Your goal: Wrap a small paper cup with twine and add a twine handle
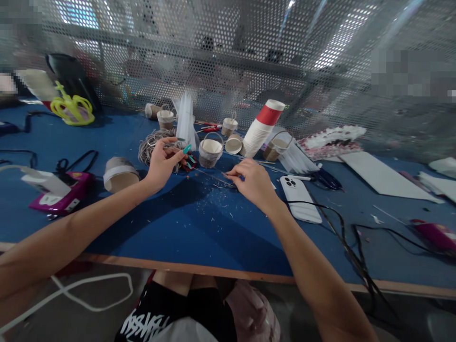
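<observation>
Two bare hands reach over the blue table (pixel 199 237), one to each side of a small handled pail (pixel 210 154) that stands upright just beyond them. The left hand (pixel 163 164), near the pail's left side, is partly open, thumb and fingers apart, their tips close to a dark red thing (pixel 189 163); whether it has hold of anything I cannot tell. The right hand (pixel 253 179), nearer and to the right of the pail, is closed in a pinch on a thin strand (pixel 210 176), which slants across in front of the pail towards the left hand. Something small and blue (pixel 242 177) shows at its fingers.

Tangled yarn (pixel 147 147) lies to the left of the pail, partly behind the left hand. White strips (pixel 185 121) rise behind and left of the pail. One cup (pixel 233 144) lies tipped just right of it, beside a leaning cup stack (pixel 257 135). Farther left of the pail are a larger cup (pixel 121 176) on its side, a purple power strip (pixel 66 194) and a yellow crown (pixel 73 110). Well to its right, nearer the person, lies a white phone (pixel 302 202). Pale scraps (pixel 219 195) are scattered in front of the pail.
</observation>
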The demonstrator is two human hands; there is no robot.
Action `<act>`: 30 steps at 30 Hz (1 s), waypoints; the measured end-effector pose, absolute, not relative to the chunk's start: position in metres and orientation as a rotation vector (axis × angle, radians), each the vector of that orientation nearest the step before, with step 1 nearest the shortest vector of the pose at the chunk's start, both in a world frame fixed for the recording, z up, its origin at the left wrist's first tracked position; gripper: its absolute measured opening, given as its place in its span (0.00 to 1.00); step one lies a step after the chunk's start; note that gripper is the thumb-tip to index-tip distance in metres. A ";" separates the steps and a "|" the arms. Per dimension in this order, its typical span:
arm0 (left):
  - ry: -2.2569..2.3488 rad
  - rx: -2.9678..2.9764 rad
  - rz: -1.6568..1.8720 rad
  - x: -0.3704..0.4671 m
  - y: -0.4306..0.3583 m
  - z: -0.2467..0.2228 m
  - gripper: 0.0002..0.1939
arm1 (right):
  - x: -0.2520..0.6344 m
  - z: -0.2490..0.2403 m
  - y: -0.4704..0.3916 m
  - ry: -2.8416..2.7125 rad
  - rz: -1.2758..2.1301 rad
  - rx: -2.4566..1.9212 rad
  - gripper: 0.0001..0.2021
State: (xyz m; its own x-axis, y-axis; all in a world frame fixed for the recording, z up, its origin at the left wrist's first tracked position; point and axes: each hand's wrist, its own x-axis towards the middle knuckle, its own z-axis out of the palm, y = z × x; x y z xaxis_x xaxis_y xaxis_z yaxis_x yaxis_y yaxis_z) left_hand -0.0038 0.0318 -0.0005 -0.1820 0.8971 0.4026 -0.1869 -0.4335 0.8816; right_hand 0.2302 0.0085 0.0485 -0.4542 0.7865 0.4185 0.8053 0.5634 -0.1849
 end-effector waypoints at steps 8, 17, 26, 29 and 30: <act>0.874 1.225 1.730 -0.003 0.033 -0.001 0.18 | 0.224 0.042 0.009 -2.278 -0.082 -1.327 0.03; 0.846 1.159 1.730 -0.002 0.032 -0.001 0.17 | 0.222 0.044 0.006 -2.162 0.073 -1.371 0.09; 0.843 1.157 1.730 -0.001 0.032 0.000 0.17 | 0.221 0.042 0.003 -2.143 0.051 -1.332 0.10; 0.820 1.166 1.725 -0.001 0.032 -0.001 0.17 | 0.221 0.040 0.004 -2.143 0.042 -1.329 0.10; 0.813 1.171 1.724 -0.001 0.033 -0.001 0.17 | 0.221 0.040 0.005 -2.150 0.032 -1.326 0.09</act>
State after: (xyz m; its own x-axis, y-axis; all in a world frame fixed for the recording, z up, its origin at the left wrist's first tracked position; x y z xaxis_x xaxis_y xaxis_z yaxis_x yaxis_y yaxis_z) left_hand -0.0011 0.0326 -0.0007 -0.1747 0.9135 0.3674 -0.2982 -0.4047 0.8645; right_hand 0.2208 0.0049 0.0402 -0.3163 0.8188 0.4790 0.8041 0.4994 -0.3225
